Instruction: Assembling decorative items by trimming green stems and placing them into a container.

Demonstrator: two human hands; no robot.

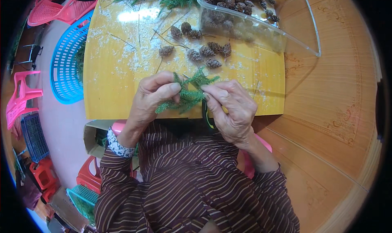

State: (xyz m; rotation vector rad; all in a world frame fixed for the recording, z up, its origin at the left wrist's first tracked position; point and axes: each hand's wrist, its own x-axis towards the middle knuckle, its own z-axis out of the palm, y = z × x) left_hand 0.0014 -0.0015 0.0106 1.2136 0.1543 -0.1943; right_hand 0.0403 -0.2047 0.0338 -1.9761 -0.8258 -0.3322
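The green sprig [190, 96] sat between left hand [150, 95] and right hand [234, 110], by the worktop's [108, 96] near edge. Both hands pinched it.

Pinecones [206, 51] ahead — room leftward.

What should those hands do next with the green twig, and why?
Maybe a little twist with the right hand while the left hand steadies the sprig: both pinch it, and the nearby cones lie loose on the table.
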